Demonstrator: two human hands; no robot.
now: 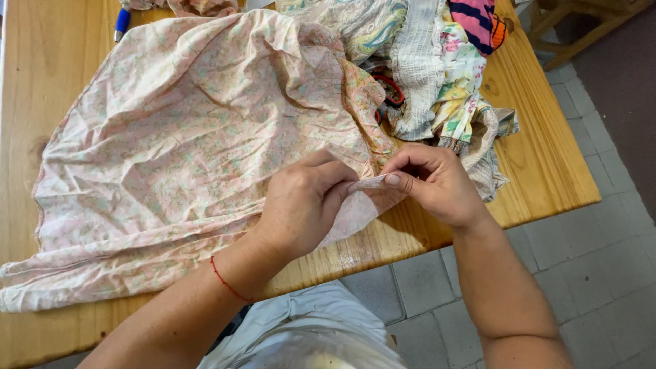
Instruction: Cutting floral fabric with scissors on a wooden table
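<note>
A large pale pink floral cloth (pixel 178 143) lies crumpled and spread over a wooden table (pixel 547 171). My left hand (pixel 301 201), with a thin red string on its wrist, pinches the cloth's near corner edge. My right hand (pixel 434 181) pinches the same edge just to the right, thumb and fingers closed on the fold. The two hands almost touch, holding a short stretch of hem between them near the table's front edge.
A heap of patterned fabrics (pixel 437 68) lies at the back right, with red-handled scissors (pixel 391 89) partly buried under it. A blue pen (pixel 121 20) lies at the back left. Grey floor tiles (pixel 601 232) and wooden furniture legs (pixel 581 27) are to the right.
</note>
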